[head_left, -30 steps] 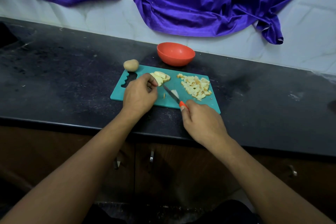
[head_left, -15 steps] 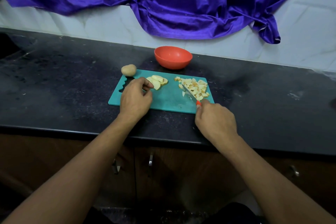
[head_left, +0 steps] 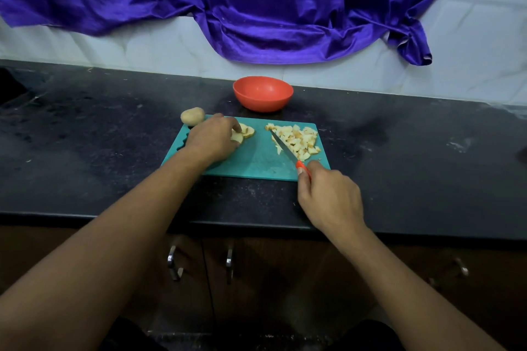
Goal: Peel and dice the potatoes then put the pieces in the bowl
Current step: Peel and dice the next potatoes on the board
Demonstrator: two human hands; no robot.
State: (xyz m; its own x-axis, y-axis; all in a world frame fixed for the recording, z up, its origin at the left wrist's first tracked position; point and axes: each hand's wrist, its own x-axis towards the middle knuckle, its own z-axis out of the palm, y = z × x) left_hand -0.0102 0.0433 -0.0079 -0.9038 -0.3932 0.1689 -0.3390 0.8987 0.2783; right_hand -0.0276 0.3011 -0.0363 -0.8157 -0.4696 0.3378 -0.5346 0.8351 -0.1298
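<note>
Head view, left to right. Whole potato (head_left: 192, 116) on the dark counter (head_left: 85, 137), just beside the teal cutting board's (head_left: 256, 159) far-left corner. Left hand (head_left: 211, 138), fingers curled over potato slices (head_left: 246, 131) on the board. Orange bowl (head_left: 263, 93) behind the board. Knife (head_left: 281, 147), blade against diced pieces (head_left: 301, 138) heaped on the board's right. Right hand (head_left: 330, 199) gripping the knife's orange handle.

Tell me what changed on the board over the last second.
The right hand carried the knife rightward from the middle of the cutting board to the diced pile; the blade now lies along the pile's left edge. The left hand moved forward onto the potato slices and holds them. The bowl, whole potato and board stayed put.
</note>
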